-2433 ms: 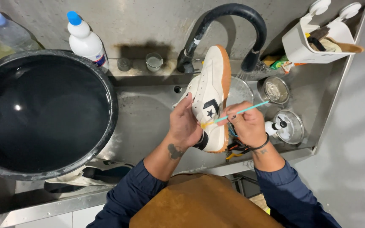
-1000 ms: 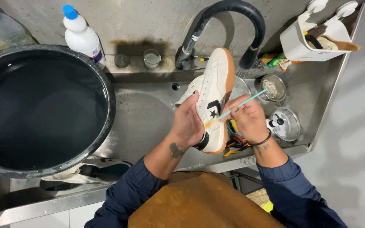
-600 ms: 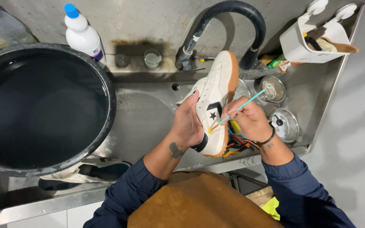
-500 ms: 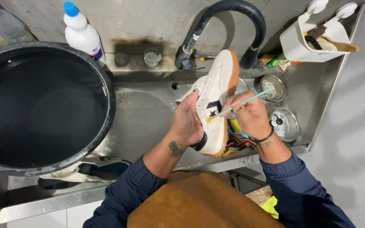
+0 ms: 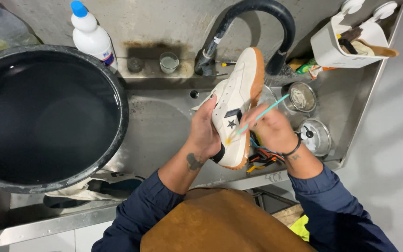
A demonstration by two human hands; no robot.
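From the head view, my left grip (image 5: 206,133) clasps the cream leather sneaker with gum-brown rubber sole (image 5: 237,105) over the steel sink (image 5: 164,130). My right grip (image 5: 271,128) pinches a thin turquoise plastic brush (image 5: 263,113), bristles on its side. Round black water-filled tub (image 5: 117,100) sits left.

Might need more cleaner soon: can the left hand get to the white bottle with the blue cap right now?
Probably not yet: the left hand is holding the shoe. The white bottle stands unobstructed behind the black basin.
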